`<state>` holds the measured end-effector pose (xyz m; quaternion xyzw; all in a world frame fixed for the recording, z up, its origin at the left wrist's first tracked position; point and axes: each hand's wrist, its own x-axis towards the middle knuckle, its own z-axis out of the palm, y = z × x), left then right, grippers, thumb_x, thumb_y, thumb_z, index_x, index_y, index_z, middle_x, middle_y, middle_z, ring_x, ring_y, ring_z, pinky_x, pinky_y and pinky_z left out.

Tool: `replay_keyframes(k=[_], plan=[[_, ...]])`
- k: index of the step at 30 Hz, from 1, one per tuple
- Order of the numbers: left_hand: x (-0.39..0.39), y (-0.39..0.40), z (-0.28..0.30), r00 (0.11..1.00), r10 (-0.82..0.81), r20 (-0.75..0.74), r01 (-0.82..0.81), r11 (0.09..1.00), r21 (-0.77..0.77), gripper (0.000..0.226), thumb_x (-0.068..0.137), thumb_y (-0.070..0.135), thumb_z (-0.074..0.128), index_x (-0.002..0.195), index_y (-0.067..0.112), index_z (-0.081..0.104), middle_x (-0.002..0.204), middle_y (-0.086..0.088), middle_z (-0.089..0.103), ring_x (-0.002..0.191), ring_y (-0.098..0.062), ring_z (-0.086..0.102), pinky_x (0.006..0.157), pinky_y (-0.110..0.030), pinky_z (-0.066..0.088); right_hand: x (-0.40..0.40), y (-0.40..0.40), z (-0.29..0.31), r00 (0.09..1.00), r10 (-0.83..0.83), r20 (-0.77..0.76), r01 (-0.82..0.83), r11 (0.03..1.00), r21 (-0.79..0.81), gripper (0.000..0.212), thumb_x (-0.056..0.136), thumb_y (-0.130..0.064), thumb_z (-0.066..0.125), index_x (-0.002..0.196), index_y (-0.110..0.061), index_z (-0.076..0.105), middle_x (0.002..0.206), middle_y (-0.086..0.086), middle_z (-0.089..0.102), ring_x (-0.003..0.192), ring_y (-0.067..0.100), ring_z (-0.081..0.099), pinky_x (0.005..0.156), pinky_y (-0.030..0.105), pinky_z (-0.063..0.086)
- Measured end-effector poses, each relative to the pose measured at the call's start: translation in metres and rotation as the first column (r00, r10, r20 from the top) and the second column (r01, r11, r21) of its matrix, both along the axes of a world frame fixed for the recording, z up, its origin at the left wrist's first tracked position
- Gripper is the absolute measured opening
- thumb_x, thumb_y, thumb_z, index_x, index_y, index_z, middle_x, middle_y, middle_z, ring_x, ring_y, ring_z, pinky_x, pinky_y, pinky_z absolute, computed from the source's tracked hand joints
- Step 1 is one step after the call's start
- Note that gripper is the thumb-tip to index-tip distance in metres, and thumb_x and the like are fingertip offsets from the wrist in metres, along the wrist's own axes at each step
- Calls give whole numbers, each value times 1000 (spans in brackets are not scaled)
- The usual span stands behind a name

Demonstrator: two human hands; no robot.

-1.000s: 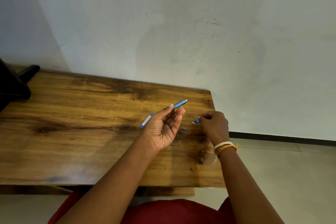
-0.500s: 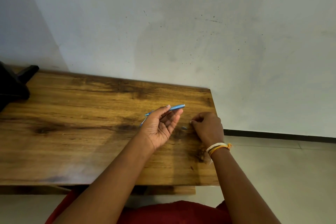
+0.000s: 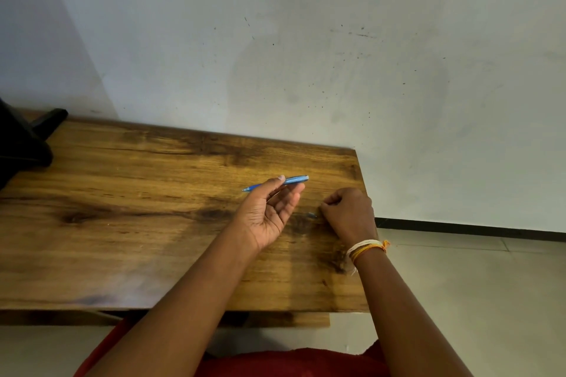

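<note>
A blue pen [image 3: 292, 180] lies almost level above the wooden table [image 3: 128, 211]. My left hand [image 3: 269, 211], palm up, pinches it between thumb and fingertips. My right hand [image 3: 349, 213] rests on the table near the right edge with its fingers curled and its fingertips pinched together. Those fingers hide whatever is in the pinch. A small blue-grey pen part [image 3: 311, 215] lies on the table just left of those fingertips. A bundle of white and orange threads [image 3: 367, 247] circles my right wrist.
A black object [image 3: 21, 144] stands at the table's far left. A pale wall [image 3: 306, 55] rises directly behind the table. Tiled floor [image 3: 474, 285] lies beyond the right edge. Red cloth [image 3: 291, 364] covers my lap below the front edge.
My right hand, which pinched a small blue-and-white piece in the air, has come down onto the table. In my left hand the pen has tilted from slanted to nearly level.
</note>
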<state>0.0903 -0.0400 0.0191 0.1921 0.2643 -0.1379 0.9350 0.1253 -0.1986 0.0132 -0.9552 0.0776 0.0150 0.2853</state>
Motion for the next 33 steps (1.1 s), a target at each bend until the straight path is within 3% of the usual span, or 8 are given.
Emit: replay_keyframes(k=[4,6,7,9,11,18,29,33], plan=[[0,0,-1,1000,5,-6,-5,1000,14,41,80,4,69,117,-8,56,106,-26,69,84,-26,74,55,-27,59,-1,4,-1,999,42,-10,-42,999,8,10,80,-21,72,86,-12,75,81,2,71,73,12,64,64,21,52],[1,1,-2,1000,18,-7,-18,999,32,37,81,4,69,114,-8,57,103,-25,70,83,-26,74,56,-26,60,-2,10,3,1000,9,10,-11,980,198,5,79,-20,73,80,-15,74,74,0,71,68,11,65,60,19,51],[2,1,-2,999,31,-7,-31,999,43,34,81,4,68,112,-8,58,101,-25,71,82,-26,74,56,-26,59,-3,15,7,1000,-27,-7,27,920,392,3,79,-17,73,77,-15,74,71,2,71,67,13,66,61,21,53],[4,2,-2,998,62,-8,-61,996,62,26,84,4,66,107,-7,60,93,-23,73,78,-24,74,57,-25,59,-5,24,18,994,-66,-87,109,642,759,7,81,-8,72,75,-11,72,70,7,71,64,16,68,63,26,58],[5,2,-2,996,84,-6,-84,994,65,21,86,4,64,104,-5,60,87,-21,74,75,-22,74,57,-24,59,-7,29,26,997,-39,-64,74,492,867,6,82,-4,71,79,-9,72,72,11,71,60,15,67,62,25,59],[4,2,1,995,104,4,-104,993,63,22,87,3,63,106,-7,59,86,-20,74,75,-21,74,62,-25,60,-10,31,30,998,-47,44,-15,496,868,9,85,-2,67,94,1,69,81,15,70,64,16,67,63,24,58],[3,3,2,995,97,13,-98,992,82,22,85,3,64,105,-7,60,87,-21,74,78,-22,74,59,-24,59,-9,29,28,995,14,96,-88,547,833,6,86,-4,67,91,-5,69,81,13,71,68,15,70,64,23,60],[4,3,1,995,96,21,-98,989,111,21,86,3,64,104,-6,60,86,-20,74,79,-22,74,58,-24,59,-8,28,27,991,40,127,-124,621,774,6,86,-6,67,88,-11,69,83,14,72,73,19,71,65,24,60]])
